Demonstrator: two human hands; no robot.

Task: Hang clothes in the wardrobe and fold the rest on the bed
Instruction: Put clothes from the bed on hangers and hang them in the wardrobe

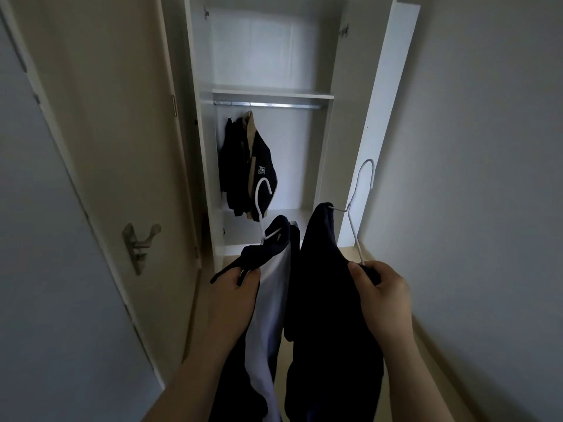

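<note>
My left hand [236,292] grips a navy and white garment [269,287] on a white wire hanger [262,205]. A second white wire hanger [362,190] carries a dark navy garment [323,269], and my right hand [380,292] holds both. The two hangers' hooks point up toward the open wardrobe [271,95] ahead. Inside, a metal rail [283,105] under a shelf carries a dark jacket with tan trim [253,166] at its left end. The rest of the rail is bare.
The wardrobe's left door [122,117] and right door [384,102] stand open. A room door with a metal handle [140,242] is at my left. A plain wall [487,147] runs along the right, with light flooring below.
</note>
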